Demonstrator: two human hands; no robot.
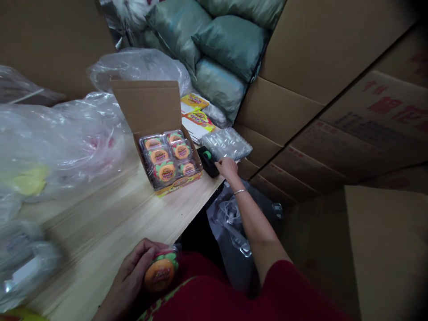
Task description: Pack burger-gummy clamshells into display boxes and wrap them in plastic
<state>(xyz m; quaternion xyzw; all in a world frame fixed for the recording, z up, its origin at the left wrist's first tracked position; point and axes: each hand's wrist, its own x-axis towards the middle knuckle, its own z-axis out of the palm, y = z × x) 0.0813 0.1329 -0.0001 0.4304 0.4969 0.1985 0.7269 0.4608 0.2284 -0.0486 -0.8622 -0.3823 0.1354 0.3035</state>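
- At the near edge of the table (110,223), a worker's left hand (133,267) is gripping one clear pack (159,275), its orange, burger-like piece showing in front of a dark-red shirt (214,298).
- Toward the right end of that edge, the right hand (228,168), one silver bracelet (240,191) circling its wrist, is poised with fingers bent together at one black tape dispenser (209,166) carrying one green roll; whether they are pinching tape cannot be told.
- Just left of the dispenser, one open carton (150,107) is showing six similar packs (166,171) in two rows of three.
- Near the table's right end, two groups of yellow printed cards (197,120) are lying beside one bundle of clear plastic (227,143).
- Over the table's left part, clear plastic bags (73,147) are spreading, too tangled to count.
- Beyond the far edge, at least four grey-green sacks (230,47) are sitting stacked.
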